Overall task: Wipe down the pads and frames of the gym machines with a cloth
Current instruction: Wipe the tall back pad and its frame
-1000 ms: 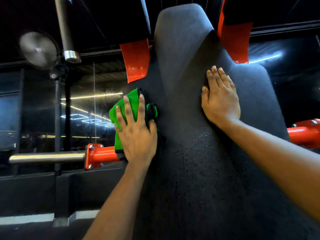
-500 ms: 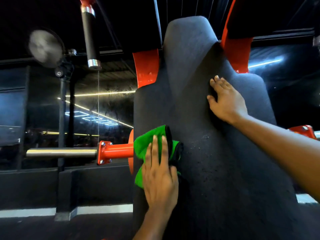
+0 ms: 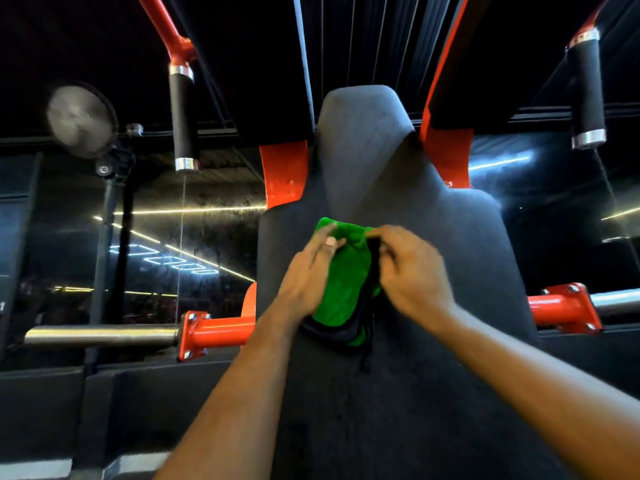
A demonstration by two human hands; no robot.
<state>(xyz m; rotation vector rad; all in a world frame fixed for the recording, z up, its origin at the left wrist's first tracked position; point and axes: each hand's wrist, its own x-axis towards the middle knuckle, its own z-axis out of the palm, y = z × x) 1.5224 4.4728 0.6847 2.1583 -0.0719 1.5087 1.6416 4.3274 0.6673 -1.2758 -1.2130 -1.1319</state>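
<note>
A tall dark grey back pad (image 3: 450, 258) of a red-framed gym machine fills the middle of the view. A green cloth with a black edge (image 3: 346, 282) is held up in front of the pad's centre. My left hand (image 3: 308, 275) grips the cloth's left side, thumb across the green face. My right hand (image 3: 412, 271) pinches the cloth's right black edge near the top. Both hands are motion-blurred. Whether the cloth touches the pad cannot be told.
Red frame plates (image 3: 284, 171) flank the pad's narrow top. Black hanging handles (image 3: 183, 123) hang at left and right. Steel weight pegs on red mounts (image 3: 214, 332) stick out sideways at both sides. A round fan (image 3: 81, 117) stands at far left before a dark mirror wall.
My right hand left the pad's upper right and came down to the cloth. My left hand moved from wiping the pad's left edge to the centre, now gripping the cloth. The view pulled back.
</note>
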